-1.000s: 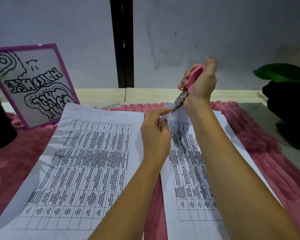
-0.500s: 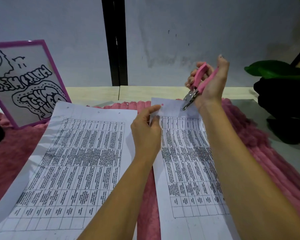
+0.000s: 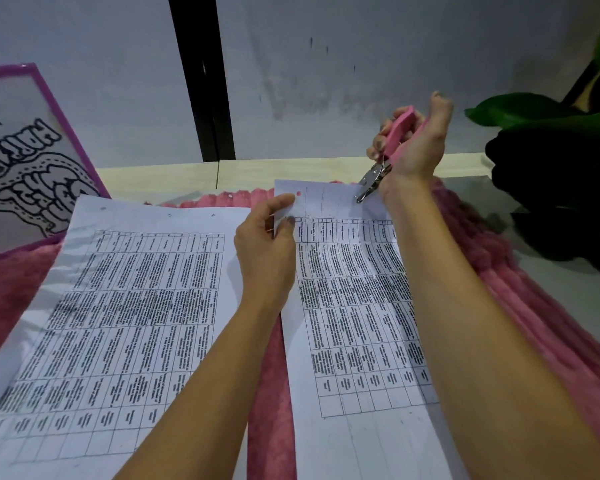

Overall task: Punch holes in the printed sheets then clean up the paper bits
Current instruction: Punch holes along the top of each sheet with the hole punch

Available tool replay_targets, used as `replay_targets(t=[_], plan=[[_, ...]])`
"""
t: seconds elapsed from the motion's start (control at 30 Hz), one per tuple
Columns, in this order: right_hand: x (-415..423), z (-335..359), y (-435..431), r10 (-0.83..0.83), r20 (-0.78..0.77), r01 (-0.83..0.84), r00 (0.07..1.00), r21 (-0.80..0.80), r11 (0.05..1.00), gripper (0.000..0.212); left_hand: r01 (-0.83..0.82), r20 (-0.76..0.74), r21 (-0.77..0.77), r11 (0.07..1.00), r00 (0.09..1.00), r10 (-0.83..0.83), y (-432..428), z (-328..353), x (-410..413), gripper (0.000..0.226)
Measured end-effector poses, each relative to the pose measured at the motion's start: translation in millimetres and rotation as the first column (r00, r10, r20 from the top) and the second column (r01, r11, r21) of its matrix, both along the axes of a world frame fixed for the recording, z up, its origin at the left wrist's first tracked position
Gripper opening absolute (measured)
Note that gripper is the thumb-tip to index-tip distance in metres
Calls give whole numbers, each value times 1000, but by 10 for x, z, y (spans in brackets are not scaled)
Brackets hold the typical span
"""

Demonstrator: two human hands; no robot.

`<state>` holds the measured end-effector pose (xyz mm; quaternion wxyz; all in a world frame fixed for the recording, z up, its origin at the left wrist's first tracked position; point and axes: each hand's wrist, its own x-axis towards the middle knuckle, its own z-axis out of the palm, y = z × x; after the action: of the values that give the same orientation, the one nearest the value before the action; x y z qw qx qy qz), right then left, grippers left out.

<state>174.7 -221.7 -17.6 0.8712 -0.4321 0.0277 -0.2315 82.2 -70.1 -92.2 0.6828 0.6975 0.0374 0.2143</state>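
Your right hand (image 3: 420, 147), in the upper right of the frame, grips the pink-handled metal hole punch (image 3: 385, 161). Its silver nose is at the top edge of the right white printed sheet (image 3: 354, 306). Your left hand (image 3: 265, 251), in the centre, pinches the upper left corner of this sheet, just beside a punched round hole (image 3: 298, 193). The second printed sheet (image 3: 118, 306) lies at the left on the pink fluffy mat (image 3: 271, 375).

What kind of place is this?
Probably a desk at home: a fluffy pink mat lies on it, a purple-framed doodle picture stands on the left, a leafy plant on the right.
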Motion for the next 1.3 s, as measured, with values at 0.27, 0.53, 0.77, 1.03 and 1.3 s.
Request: replay_targets(t=[0.27, 0.53, 0.77, 1.03, 1.3], plan=[[-6, 6, 13, -57, -9, 57, 998, 17, 998, 40, 13, 17, -6, 1000, 1000, -13, 29, -17, 7, 31], [-1, 23, -60, -1, -26, 2, 1000, 50, 999, 41, 132, -18, 23, 991, 991, -132, 15, -37, 11, 32], [-56, -44, -174, 237, 16, -233, 971, -128, 964, 51, 126, -10, 5, 992, 992, -126, -2, -18, -7, 37], [-50, -5, -77, 244, 84, -234, 966, -116, 965, 46, 98, -15, 24, 995, 995, -97, -1, -11, -26, 34], [-32, 97, -150, 314, 79, -285, 946, -255, 924, 43, 62, -6, 31, 998, 998, -62, -24, 41, -64, 31]])
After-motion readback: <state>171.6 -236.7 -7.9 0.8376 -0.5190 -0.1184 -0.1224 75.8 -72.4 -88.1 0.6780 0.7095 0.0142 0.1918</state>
